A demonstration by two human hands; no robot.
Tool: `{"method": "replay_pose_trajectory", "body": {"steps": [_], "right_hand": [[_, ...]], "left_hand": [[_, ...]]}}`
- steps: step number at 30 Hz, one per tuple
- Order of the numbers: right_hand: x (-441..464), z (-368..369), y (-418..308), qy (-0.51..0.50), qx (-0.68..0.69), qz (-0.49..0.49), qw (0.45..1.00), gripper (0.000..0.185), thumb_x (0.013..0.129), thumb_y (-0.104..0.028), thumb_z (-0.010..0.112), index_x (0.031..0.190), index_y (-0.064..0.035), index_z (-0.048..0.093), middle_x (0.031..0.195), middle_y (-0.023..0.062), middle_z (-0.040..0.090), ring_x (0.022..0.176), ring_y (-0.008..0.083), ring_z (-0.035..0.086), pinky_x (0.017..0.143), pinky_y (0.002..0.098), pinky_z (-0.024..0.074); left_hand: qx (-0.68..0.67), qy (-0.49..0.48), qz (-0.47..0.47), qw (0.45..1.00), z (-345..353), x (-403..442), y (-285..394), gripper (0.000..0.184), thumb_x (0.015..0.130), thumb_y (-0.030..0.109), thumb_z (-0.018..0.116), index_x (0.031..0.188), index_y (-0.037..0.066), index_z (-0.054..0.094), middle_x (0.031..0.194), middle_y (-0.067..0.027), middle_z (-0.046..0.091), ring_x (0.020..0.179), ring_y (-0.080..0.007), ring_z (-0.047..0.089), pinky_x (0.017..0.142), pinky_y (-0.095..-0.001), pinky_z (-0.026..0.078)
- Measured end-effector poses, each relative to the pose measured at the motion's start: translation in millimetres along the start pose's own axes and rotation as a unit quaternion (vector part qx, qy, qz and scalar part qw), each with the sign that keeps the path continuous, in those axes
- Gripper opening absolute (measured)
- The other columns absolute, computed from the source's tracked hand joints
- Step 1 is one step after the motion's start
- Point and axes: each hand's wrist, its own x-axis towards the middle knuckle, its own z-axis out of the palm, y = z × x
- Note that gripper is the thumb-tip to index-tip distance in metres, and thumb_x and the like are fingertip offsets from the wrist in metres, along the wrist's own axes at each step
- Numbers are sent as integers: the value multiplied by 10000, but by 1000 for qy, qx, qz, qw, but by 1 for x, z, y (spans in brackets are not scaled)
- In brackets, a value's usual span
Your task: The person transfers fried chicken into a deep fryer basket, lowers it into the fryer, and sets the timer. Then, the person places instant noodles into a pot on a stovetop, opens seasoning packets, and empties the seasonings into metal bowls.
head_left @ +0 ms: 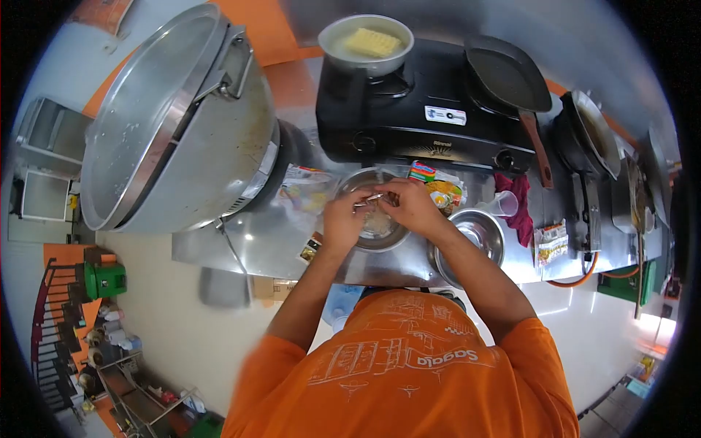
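My left hand and my right hand meet above a metal bowl on the steel counter. Their fingers pinch a small shiny sachet from both sides, mostly covered by the fingers. Something pale lies in the bottom of the bowl. Just beyond my right hand is a colourful instant noodle wrapper. A second metal bowl stands under my right forearm. Left of my left hand lies a clear plastic bag, with a small dark packet nearer the counter edge.
A pot holding a noodle block in liquid sits on the black gas stove. Beside it is a square pan. A huge lidded pot stands left. A plastic cup, maroon cloth and packet lie right.
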Motion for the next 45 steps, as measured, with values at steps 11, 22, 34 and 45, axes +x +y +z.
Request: {"method": "replay_pose_trajectory", "body": {"steps": [11,22,34,45], "right_hand": [[0,-5,0,60,-32,-21,997,157,841,-48,639,973,20,689,877,176,684,788,312,665,694,361,514],[6,-3,-1,-31,-108,-32,993,211,858,-113,570,1021,-59,693,925,219,669,847,396,650,782,449,523],[44,47,-15,-98,-115,-149,977,189,784,-44,581,942,-41,684,907,177,665,913,368,638,827,449,502],[58,73,-38,-69,-183,-160,968,235,882,-138,534,1087,-77,633,1081,151,614,1075,339,603,873,433,531]], "left_hand": [[-54,35,-27,998,-13,-1,-2,277,754,30,733,1029,32,699,872,-130,700,745,-145,642,672,-281,491],[-41,71,-79,993,-19,-8,-9,169,788,114,750,897,-7,707,796,-85,678,726,-134,595,693,-267,471],[-88,201,-155,963,-65,-13,-101,310,898,267,678,1047,-4,657,849,-57,671,710,-100,583,610,-256,465],[33,161,-129,978,-82,-30,-137,497,925,341,626,1302,31,530,1175,-116,557,758,-120,591,548,-231,472]]}}
